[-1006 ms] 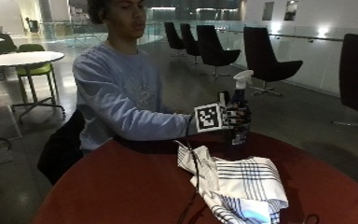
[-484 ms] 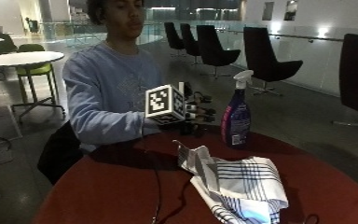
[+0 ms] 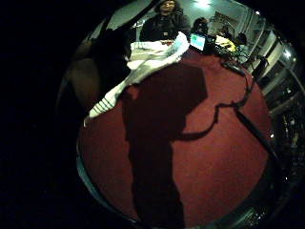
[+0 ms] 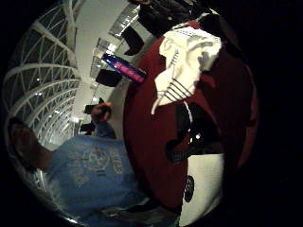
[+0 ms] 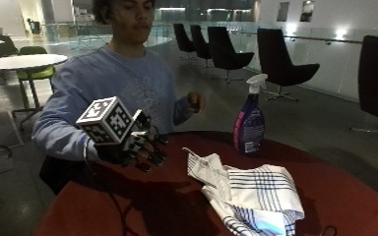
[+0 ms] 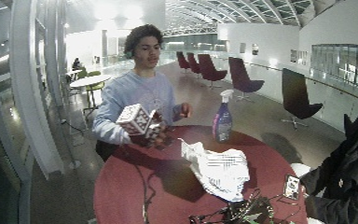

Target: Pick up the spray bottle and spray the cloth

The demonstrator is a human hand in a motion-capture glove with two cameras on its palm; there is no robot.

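My gloved right hand (image 5: 135, 150) hovers with fingers relaxed, holding nothing, well apart from the spray bottle (image 5: 250, 120) standing beyond the cloth (image 5: 251, 194). Only the thumb-side palm view catches the bottle; the little-finger view shows just cloth and red table (image 3: 209, 167).

The person sits facing forward with the right forearm stretched out ahead of the body, the gloved right hand (image 5: 137, 150) held in the air with its palm turned downward. Its fingers (image 5: 155, 158) hang loosely curled and hold nothing. The bare left hand (image 5: 196, 102) is raised in front of the chest, elbow bent, its fingers lightly curled and holding nothing.
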